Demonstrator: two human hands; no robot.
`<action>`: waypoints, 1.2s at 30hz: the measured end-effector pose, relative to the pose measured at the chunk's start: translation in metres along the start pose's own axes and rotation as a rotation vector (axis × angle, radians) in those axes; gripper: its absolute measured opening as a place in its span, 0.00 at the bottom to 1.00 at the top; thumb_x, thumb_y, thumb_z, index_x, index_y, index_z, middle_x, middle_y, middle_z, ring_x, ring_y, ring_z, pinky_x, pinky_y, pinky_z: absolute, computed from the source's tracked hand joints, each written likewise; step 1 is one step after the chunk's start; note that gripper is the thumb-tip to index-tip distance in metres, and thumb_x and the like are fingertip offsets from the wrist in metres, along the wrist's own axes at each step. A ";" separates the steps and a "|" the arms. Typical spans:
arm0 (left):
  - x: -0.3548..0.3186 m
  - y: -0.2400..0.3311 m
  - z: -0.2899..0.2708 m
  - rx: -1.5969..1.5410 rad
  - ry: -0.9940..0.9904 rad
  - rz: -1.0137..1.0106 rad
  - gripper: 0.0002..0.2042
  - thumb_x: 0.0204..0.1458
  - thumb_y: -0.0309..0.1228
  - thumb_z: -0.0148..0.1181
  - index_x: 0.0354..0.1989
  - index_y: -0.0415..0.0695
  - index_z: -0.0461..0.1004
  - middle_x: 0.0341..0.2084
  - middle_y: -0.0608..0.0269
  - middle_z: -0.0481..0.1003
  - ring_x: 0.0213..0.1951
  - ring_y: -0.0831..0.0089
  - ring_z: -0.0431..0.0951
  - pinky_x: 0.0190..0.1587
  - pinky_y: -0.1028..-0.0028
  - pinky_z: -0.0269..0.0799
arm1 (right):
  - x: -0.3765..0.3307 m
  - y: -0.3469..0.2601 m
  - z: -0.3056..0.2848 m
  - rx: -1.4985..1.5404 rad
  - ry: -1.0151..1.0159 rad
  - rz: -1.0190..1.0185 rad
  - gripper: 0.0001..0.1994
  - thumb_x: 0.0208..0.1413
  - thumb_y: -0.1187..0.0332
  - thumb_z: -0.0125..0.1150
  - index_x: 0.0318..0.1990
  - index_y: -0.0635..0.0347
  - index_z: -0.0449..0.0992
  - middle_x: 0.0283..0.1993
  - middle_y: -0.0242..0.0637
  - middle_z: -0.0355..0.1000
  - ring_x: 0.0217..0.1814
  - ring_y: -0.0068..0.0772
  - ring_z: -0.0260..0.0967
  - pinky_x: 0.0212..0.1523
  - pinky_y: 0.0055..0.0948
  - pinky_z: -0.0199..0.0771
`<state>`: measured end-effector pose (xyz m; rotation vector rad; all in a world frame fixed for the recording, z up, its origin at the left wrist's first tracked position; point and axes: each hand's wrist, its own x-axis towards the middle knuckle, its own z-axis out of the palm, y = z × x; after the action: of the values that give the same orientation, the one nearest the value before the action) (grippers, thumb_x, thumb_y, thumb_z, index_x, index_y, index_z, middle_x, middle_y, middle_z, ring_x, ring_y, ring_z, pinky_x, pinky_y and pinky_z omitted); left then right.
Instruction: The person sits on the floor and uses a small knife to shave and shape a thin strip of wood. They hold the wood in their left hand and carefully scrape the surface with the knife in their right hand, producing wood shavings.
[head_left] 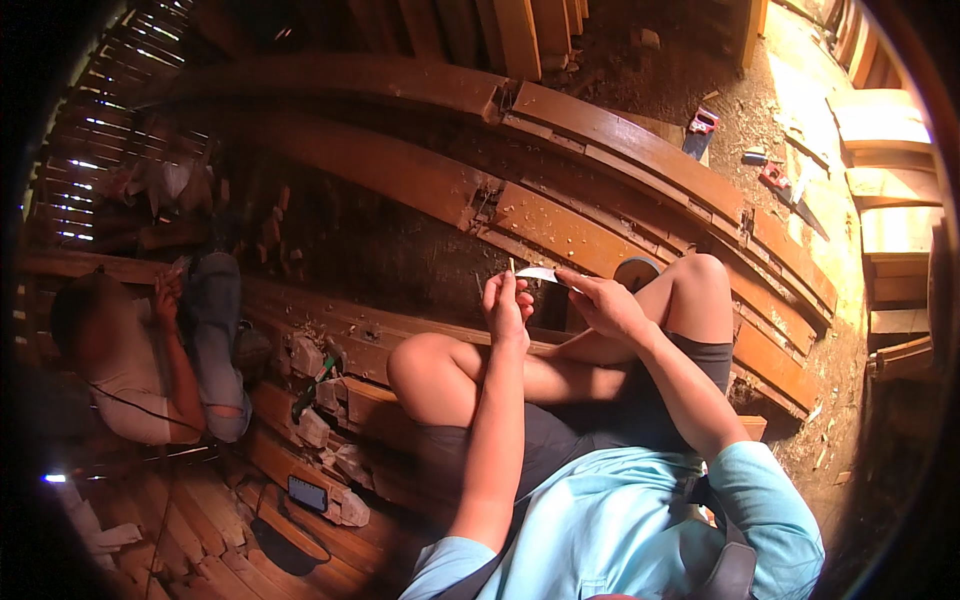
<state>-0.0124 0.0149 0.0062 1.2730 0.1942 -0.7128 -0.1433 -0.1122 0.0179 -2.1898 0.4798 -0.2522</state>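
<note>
Two hands, left hand (507,300) and right hand (603,303), both gripping one white strip (537,274)

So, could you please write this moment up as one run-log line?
left hand: pinching small pale piece | right hand: holding its other end | posture: seated on curved wooden planks | nearby: another person seated at left

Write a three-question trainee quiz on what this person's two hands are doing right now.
1. True or false: the left hand and right hand both hold the thin pale strip.
2. The hands are raised: A) above the bare knees, B) on the floor, C) behind the back.
3. Fill in: another person sits to the wearer's ____.

Key: 1 true. 2 A: the grip is up in front of the knees. 3 left, beside the curved wooden beams.
</note>
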 end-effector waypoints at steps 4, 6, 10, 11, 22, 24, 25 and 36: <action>0.000 -0.001 0.000 -0.017 0.000 -0.016 0.06 0.56 0.36 0.54 0.36 0.50 0.67 0.25 0.70 0.72 0.19 0.85 0.70 0.16 0.85 0.64 | -0.001 -0.002 -0.002 0.016 -0.011 0.024 0.20 0.55 0.68 0.52 0.56 0.45 0.68 0.42 0.49 0.73 0.41 0.52 0.72 0.40 0.43 0.72; 0.000 0.001 0.001 -0.034 0.008 -0.038 0.06 0.56 0.36 0.54 0.37 0.50 0.67 0.25 0.70 0.72 0.19 0.84 0.70 0.17 0.84 0.64 | 0.000 -0.001 -0.002 0.017 -0.011 0.017 0.20 0.55 0.68 0.52 0.56 0.46 0.68 0.43 0.49 0.73 0.42 0.52 0.72 0.40 0.43 0.72; 0.000 0.006 0.002 -0.091 0.009 -0.069 0.05 0.56 0.35 0.54 0.37 0.51 0.67 0.25 0.70 0.72 0.19 0.83 0.70 0.17 0.83 0.64 | 0.001 0.001 -0.003 0.010 -0.004 -0.010 0.20 0.55 0.68 0.52 0.56 0.46 0.68 0.44 0.47 0.73 0.42 0.52 0.72 0.40 0.43 0.72; -0.003 0.005 0.001 -0.100 0.006 -0.081 0.05 0.56 0.35 0.54 0.37 0.51 0.67 0.25 0.70 0.72 0.19 0.83 0.70 0.17 0.83 0.64 | -0.002 0.001 -0.002 0.006 -0.011 0.005 0.20 0.54 0.68 0.52 0.56 0.46 0.68 0.44 0.47 0.73 0.42 0.52 0.72 0.40 0.43 0.72; 0.001 0.004 0.000 -0.075 -0.005 -0.041 0.04 0.57 0.33 0.52 0.37 0.50 0.66 0.25 0.70 0.72 0.19 0.84 0.69 0.17 0.83 0.64 | 0.001 -0.001 -0.003 -0.014 -0.028 0.012 0.20 0.53 0.68 0.54 0.55 0.45 0.68 0.41 0.48 0.73 0.40 0.51 0.72 0.39 0.43 0.73; 0.000 0.002 -0.001 -0.057 0.006 -0.037 0.04 0.58 0.33 0.52 0.38 0.50 0.66 0.26 0.70 0.71 0.20 0.84 0.69 0.17 0.84 0.64 | 0.001 0.002 -0.001 -0.018 -0.035 0.000 0.20 0.53 0.69 0.54 0.55 0.46 0.69 0.41 0.47 0.73 0.41 0.51 0.72 0.39 0.43 0.73; 0.004 -0.002 -0.003 -0.064 -0.007 -0.028 0.04 0.58 0.34 0.51 0.38 0.50 0.66 0.26 0.70 0.71 0.21 0.84 0.70 0.17 0.84 0.65 | 0.002 0.004 -0.001 -0.004 -0.024 -0.001 0.20 0.53 0.69 0.54 0.55 0.46 0.69 0.42 0.47 0.73 0.41 0.51 0.72 0.39 0.42 0.73; 0.001 0.004 0.002 -0.123 -0.007 -0.036 0.05 0.57 0.35 0.53 0.37 0.51 0.66 0.26 0.70 0.71 0.20 0.83 0.69 0.18 0.82 0.65 | 0.005 -0.014 -0.011 0.033 -0.043 0.116 0.18 0.55 0.70 0.52 0.54 0.47 0.68 0.43 0.46 0.73 0.44 0.51 0.71 0.42 0.42 0.72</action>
<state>-0.0096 0.0132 0.0091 1.1516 0.2519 -0.7250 -0.1395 -0.1143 0.0359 -2.1228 0.5727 -0.1482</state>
